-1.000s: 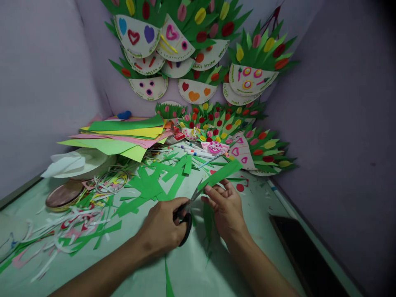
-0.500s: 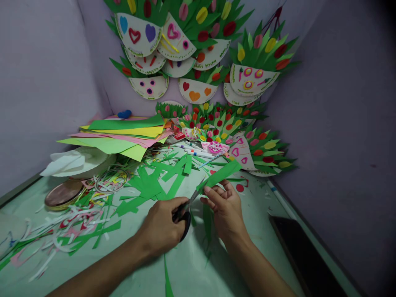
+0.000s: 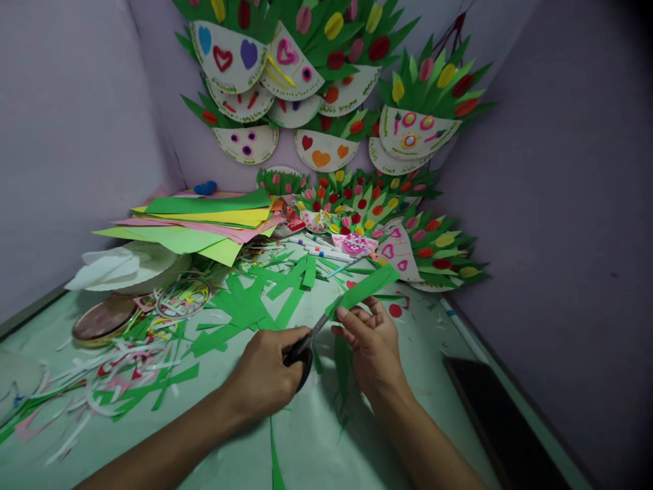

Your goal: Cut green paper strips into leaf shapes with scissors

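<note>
My left hand (image 3: pixel 270 371) is wrapped round the black handles of a pair of scissors (image 3: pixel 320 325). The blades point up and to the right, meeting the lower end of a green paper strip (image 3: pixel 370 286). My right hand (image 3: pixel 372 340) pinches that strip between thumb and fingers, its far end slanting up to the right. Beneath the hands, narrow green paper pieces lie on the pale green tabletop (image 3: pixel 326 449). Part of the blades is hidden at the paper.
Green scraps (image 3: pixel 245 306) and shredded white paper strips (image 3: pixel 112 381) litter the left. Behind them is a coloured paper stack (image 3: pixel 204 228). A dark phone-like slab (image 3: pixel 500 415) lies at right. Markers (image 3: pixel 326 252) and decorated half-plates (image 3: pixel 398 252) stand at the back; more plates (image 3: pixel 229 58) hang on the wall.
The scissor blades have closed further on the lower end of the green strip. Both hands stay in nearly the same place.
</note>
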Demonstrator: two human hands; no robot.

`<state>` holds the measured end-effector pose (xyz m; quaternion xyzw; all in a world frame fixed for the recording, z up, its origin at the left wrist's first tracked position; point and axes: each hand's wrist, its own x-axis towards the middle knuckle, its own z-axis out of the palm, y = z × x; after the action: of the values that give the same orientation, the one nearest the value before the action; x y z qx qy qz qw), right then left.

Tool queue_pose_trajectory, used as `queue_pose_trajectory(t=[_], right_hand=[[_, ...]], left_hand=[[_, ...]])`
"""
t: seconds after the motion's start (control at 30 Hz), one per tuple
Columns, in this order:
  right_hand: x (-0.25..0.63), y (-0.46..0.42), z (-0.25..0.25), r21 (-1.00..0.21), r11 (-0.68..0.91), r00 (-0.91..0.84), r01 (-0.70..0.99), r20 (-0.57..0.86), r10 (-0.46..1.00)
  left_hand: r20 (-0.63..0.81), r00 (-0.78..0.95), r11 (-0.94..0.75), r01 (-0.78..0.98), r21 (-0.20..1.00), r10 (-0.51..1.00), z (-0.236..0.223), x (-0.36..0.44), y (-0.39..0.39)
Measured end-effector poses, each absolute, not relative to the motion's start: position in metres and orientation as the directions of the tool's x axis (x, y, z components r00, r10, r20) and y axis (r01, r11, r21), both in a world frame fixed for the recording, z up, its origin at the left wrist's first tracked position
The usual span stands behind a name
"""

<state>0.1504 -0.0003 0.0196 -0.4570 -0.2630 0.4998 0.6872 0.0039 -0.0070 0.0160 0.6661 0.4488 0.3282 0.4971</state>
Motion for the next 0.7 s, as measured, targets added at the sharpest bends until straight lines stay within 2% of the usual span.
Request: queue_pose_trajectory(t=[0.37, 0.7], right_hand=[[0.1502, -0.0002, 0.0176, -0.892, 0.084, 0.345, -0.445, -0.085, 0.935], [0.1502, 0.0001, 0.0190, -0.900, 0.073, 0.351, -0.430, -0.092, 0.932]], left_hand=[[-0.020, 0.392, -0.077, 0.229, 0.970, 0.920, 0.0154, 0.0030, -0.0072], [-0.120, 0.473, 0.010, 0.229, 0.973, 0.873, 0.0130, 0.0021, -0.0056]])
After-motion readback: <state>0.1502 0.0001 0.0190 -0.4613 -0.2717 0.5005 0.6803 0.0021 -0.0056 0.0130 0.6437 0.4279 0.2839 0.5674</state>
